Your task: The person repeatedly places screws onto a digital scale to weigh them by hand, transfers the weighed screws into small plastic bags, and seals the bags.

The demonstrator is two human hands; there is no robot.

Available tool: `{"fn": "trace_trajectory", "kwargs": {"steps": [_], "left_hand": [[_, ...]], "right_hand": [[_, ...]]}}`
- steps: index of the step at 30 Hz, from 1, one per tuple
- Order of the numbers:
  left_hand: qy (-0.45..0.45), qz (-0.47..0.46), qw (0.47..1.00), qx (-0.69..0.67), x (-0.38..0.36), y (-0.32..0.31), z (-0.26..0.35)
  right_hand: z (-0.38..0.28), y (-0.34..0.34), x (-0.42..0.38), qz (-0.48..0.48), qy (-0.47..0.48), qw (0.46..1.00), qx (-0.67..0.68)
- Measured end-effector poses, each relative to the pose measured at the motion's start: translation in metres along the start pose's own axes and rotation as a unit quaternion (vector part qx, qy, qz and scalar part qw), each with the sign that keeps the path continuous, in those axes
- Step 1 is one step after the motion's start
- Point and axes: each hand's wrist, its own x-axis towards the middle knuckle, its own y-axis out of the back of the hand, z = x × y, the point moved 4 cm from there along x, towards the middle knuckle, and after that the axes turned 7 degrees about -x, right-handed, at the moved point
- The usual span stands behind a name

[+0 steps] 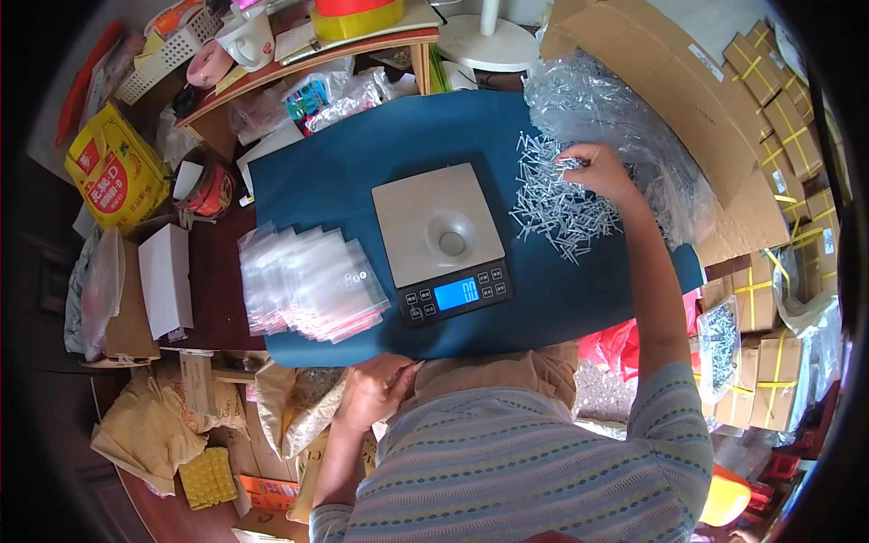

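My right hand (pixel 593 170) is closed in a pinch on some small silver screws at the upper edge of a loose pile of screws (pixel 566 204). Left of the pile stands a digital scale (pixel 439 240) with a bare, dished plate and a lit display reading 0.0. A fanned stack of clear zip bags (pixel 312 285) lies to the scale's left. At the table's front edge, by my lap, my left hand (pixel 376 389) rests with its fingers curled; whatever may be inside is hidden.
A large clear plastic bag of screws (pixel 625 118) lies behind the pile, against a cardboard box (pixel 679 81). Strapped cartons (pixel 778 127) are stacked at the right. A wooden shelf (pixel 308 68) with a mug (pixel 246 43) stands at the back left, above a yellow bag (pixel 113 172).
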Motion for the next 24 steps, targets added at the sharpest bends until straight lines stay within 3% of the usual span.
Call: {"fn": "trace_trajectory", "kwargs": {"steps": [4,10,12,14,17,20,23,24], "left_hand": [[-0.017,0.006,1.000,-0.003,0.001,-0.003,-0.002],[-0.021,-0.006,1.000,0.009,0.003,-0.002,-0.001],[-0.020,-0.005,1.000,0.012,0.001,-0.002,-0.002],[-0.019,-0.004,1.000,0.018,-0.001,-0.002,-0.004],[-0.032,0.005,0.999,0.012,0.000,-0.001,-0.002],[-0.035,0.008,0.999,0.005,0.001,0.001,-0.003],[0.030,0.026,0.998,-0.039,0.006,0.004,-0.005],[-0.001,0.057,0.998,-0.022,0.009,0.007,-0.006]], "right_hand": [[-0.042,-0.010,0.002,-0.037,0.052,0.997,0.032],[-0.114,-0.064,0.002,-0.180,0.122,0.960,0.178],[-0.136,-0.083,-0.004,-0.179,0.153,0.960,0.150],[-0.144,-0.107,-0.011,-0.128,0.172,0.970,0.115],[-0.155,-0.124,-0.025,0.002,0.273,0.960,-0.059],[-0.152,-0.119,-0.030,0.015,0.288,0.956,-0.053],[-0.145,-0.093,-0.036,0.052,0.227,0.972,0.008],[-0.142,-0.082,-0.041,0.059,0.189,0.980,0.021]]}}
